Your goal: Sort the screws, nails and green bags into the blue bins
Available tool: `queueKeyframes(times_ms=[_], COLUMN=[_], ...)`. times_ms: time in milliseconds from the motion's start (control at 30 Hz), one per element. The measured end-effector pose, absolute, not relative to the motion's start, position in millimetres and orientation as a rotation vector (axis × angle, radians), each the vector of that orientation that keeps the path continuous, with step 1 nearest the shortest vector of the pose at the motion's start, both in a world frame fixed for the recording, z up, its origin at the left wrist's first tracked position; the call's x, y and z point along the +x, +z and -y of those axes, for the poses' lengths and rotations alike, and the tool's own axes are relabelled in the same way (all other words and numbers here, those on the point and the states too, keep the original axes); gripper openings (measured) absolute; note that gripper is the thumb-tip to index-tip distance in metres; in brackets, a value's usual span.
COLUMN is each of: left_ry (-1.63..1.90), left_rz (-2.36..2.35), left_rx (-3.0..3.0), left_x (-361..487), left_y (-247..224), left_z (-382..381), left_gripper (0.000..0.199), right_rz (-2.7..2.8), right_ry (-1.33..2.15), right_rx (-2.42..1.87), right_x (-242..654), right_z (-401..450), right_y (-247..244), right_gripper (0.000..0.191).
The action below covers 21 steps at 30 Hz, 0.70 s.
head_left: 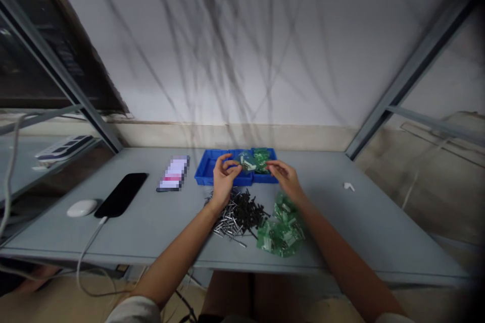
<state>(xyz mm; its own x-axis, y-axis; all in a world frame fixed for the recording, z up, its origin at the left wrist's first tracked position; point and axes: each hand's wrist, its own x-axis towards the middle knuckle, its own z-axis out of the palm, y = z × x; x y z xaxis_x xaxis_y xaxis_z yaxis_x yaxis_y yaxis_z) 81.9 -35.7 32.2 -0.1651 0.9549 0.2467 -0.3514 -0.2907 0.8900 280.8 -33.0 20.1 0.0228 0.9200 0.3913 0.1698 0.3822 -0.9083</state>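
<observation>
A small green-tinted plastic bag with whitish parts inside is stretched between my hands, above the blue trays. My left hand pinches its left side between thumb and fingers. At the other side, the fingertips of my right hand are pinched together on the bag's edge. Under the bag, a blue tray holds more green bags. Nearer me lie a heap of silver metal pins and a heap of black screw-like pieces. A pile of filled green bags sits beside my right forearm.
Another blue tray stands to the left. Further left are a phone with a lit screen, a black phone on a white cable, and a white case. A white earbud lies right. Metal posts flank the desk.
</observation>
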Motion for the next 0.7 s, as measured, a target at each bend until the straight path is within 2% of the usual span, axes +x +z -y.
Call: queueKeyframes(times_ms=[400, 700], left_ry=[1.353, 1.488], left_rz=[-0.818, -1.014], left_rx=[1.122, 1.531], left_x=[98.1, 91.7], left_y=[23.2, 29.0], left_z=[44.4, 47.7], left_gripper=[0.052, 0.028], right_rz=[1.394, 1.277], right_ry=[0.881, 0.969], right_rx=[-1.024, -1.020], right_x=[266.9, 267.7], right_z=[42.6, 39.5], right_y=[23.5, 27.7], right_gripper=[0.033, 0.040])
